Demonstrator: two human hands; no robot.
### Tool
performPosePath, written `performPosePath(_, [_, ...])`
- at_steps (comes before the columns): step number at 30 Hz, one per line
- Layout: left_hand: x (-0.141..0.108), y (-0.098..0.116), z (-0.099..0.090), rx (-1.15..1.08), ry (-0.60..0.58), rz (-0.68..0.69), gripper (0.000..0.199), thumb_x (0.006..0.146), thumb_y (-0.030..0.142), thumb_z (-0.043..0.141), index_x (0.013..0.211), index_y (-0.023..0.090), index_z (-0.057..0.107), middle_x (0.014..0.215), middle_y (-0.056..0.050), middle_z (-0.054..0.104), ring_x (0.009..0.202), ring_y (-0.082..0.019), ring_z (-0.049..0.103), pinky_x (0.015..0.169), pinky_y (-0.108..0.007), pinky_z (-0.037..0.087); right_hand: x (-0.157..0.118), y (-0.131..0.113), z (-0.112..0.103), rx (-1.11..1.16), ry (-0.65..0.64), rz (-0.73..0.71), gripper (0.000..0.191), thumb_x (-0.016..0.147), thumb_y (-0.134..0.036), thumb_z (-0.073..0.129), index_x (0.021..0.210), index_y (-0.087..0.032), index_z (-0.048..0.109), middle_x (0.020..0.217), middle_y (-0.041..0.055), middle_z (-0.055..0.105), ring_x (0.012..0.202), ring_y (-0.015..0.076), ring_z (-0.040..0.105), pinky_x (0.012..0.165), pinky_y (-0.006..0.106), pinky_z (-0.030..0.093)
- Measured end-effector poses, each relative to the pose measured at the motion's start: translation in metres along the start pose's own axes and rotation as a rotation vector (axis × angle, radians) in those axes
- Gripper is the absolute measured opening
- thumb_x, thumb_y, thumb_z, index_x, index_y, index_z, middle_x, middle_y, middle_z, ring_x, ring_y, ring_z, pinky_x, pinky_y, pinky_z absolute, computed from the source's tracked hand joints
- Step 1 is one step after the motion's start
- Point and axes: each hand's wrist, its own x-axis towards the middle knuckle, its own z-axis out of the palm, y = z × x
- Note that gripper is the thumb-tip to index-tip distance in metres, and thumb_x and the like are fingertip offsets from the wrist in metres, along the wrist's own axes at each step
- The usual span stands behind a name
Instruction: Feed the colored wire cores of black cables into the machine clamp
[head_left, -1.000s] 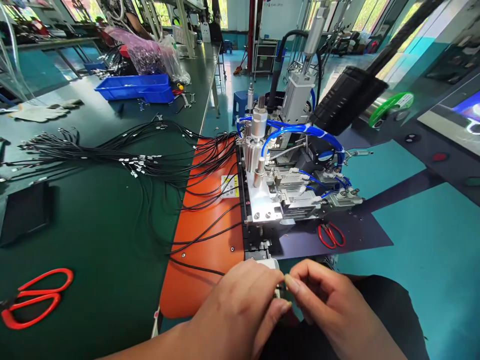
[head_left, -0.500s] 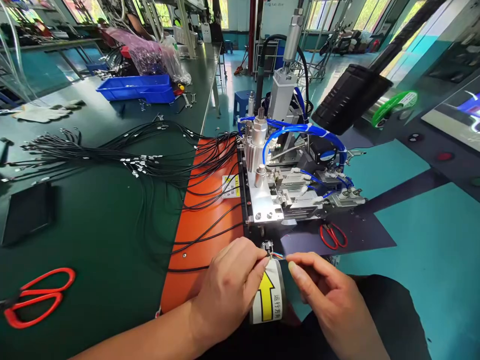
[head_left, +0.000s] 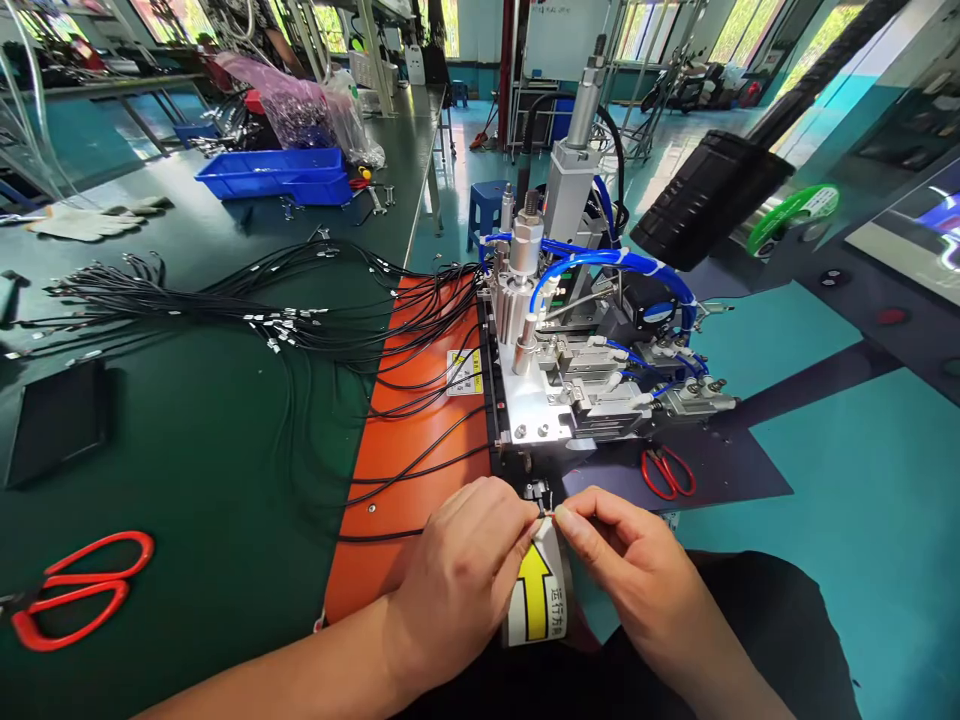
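Observation:
My left hand (head_left: 469, 570) pinches the end of a black cable just in front of the metal machine (head_left: 536, 400). Thin wires (head_left: 550, 514) stick out of the cable end, and the thumb and forefinger of my right hand (head_left: 637, 560) are closed on their tips. Below the fingers is a cylinder with a white label and yellow arrow (head_left: 535, 595). Several black cables (head_left: 427, 460) run across the orange plate (head_left: 382, 560) to the machine's left side.
Red-handled scissors (head_left: 82, 590) lie at the lower left, and another red pair (head_left: 669, 473) right of the machine. A black lamp head (head_left: 709, 200) hangs at the upper right. Behind the cable bundle (head_left: 172, 300) sits a blue tray (head_left: 274, 176).
My right hand has moved left to the wires, and its fingertips have closed on them. The fanned coloured wires are now mostly covered. My left hand stays in nearly the same place.

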Motion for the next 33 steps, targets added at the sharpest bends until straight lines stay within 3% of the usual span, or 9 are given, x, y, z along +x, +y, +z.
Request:
performPosePath(4, [-0.001, -0.002, -0.002, 0.055, -0.061, 0.100, 0.015, 0.094, 0.010, 0.050, 0.098, 0.014, 0.064, 0.086, -0.005, 0.054, 0.079, -0.017, 0.044, 0.069, -0.032, 0.036, 0.008, -0.008, -0.016, -0.565, -0.054, -0.456, 0.025, 0.101, -0.019, 0.039, 0.083, -0.017, 0.057, 0.083, 0.0025, 0.051, 0.072, 0.0137, 0.046, 0.065, 0.029, 0.037])
performPosePath(6, [0.000, -0.002, -0.002, 0.040, -0.063, 0.098, 0.016, 0.094, 0.011, 0.050, 0.100, 0.015, 0.064, 0.087, -0.005, 0.055, 0.079, -0.017, 0.045, 0.070, -0.032, 0.036, 0.011, -0.011, -0.022, -0.731, -0.098, -0.604, 0.025, 0.098, -0.010, 0.037, 0.084, -0.016, 0.057, 0.082, 0.0028, 0.049, 0.067, 0.0133, 0.043, 0.061, 0.029, 0.034])
performPosePath(8, [0.000, -0.002, -0.001, 0.008, -0.043, 0.038, 0.015, 0.096, 0.014, 0.050, 0.098, 0.016, 0.064, 0.085, -0.004, 0.055, 0.080, -0.017, 0.046, 0.070, -0.032, 0.037, 0.012, -0.011, -0.024, -0.658, -0.039, -0.583, 0.021, 0.100, -0.015, 0.042, 0.091, -0.018, 0.060, 0.087, 0.0028, 0.053, 0.073, 0.0131, 0.049, 0.065, 0.028, 0.039])
performPosePath(11, [0.000, 0.000, 0.001, -0.006, 0.008, -0.032, 0.013, 0.098, 0.017, 0.051, 0.092, 0.016, 0.062, 0.082, -0.003, 0.054, 0.077, -0.015, 0.047, 0.069, -0.030, 0.038, 0.005, -0.001, -0.017, -0.435, 0.178, -0.469, 0.014, 0.100, -0.028, 0.055, 0.111, -0.025, 0.062, 0.100, 0.0018, 0.059, 0.085, 0.0121, 0.058, 0.074, 0.024, 0.047])
performPosePath(13, [0.000, 0.001, 0.002, 0.006, 0.039, -0.040, 0.011, 0.097, 0.017, 0.052, 0.090, 0.015, 0.061, 0.081, -0.003, 0.054, 0.075, -0.015, 0.048, 0.068, -0.029, 0.039, -0.002, 0.008, -0.009, -0.410, 0.300, -0.436, 0.019, 0.098, -0.030, 0.059, 0.116, -0.027, 0.062, 0.101, 0.0011, 0.061, 0.082, 0.0114, 0.060, 0.071, 0.022, 0.049])
performPosePath(16, [-0.001, 0.002, 0.002, 0.024, 0.056, -0.054, 0.011, 0.096, 0.017, 0.053, 0.089, 0.016, 0.060, 0.080, -0.003, 0.053, 0.073, -0.014, 0.049, 0.066, -0.029, 0.039, -0.011, 0.019, 0.003, -0.428, 0.379, -0.433, 0.020, 0.096, -0.029, 0.059, 0.116, -0.028, 0.062, 0.101, 0.0021, 0.062, 0.079, 0.0125, 0.062, 0.069, 0.022, 0.052])
performPosePath(20, [-0.001, 0.001, 0.002, 0.031, 0.056, -0.049, 0.010, 0.096, 0.016, 0.053, 0.088, 0.015, 0.060, 0.079, -0.003, 0.052, 0.072, -0.014, 0.048, 0.064, -0.029, 0.039, -0.014, 0.021, 0.010, -0.422, 0.419, -0.443, 0.023, 0.096, -0.027, 0.058, 0.119, -0.028, 0.062, 0.102, 0.0036, 0.061, 0.074, 0.0131, 0.061, 0.065, 0.025, 0.052])
performPosePath(33, [-0.001, 0.002, 0.003, 0.003, 0.065, -0.054, 0.010, 0.096, 0.015, 0.052, 0.088, 0.016, 0.059, 0.079, -0.003, 0.052, 0.072, -0.014, 0.049, 0.065, -0.028, 0.040, -0.010, 0.017, 0.016, -0.336, 0.342, -0.467, 0.023, 0.096, -0.021, 0.059, 0.118, -0.028, 0.061, 0.100, 0.0014, 0.058, 0.078, 0.0098, 0.060, 0.069, 0.021, 0.051])
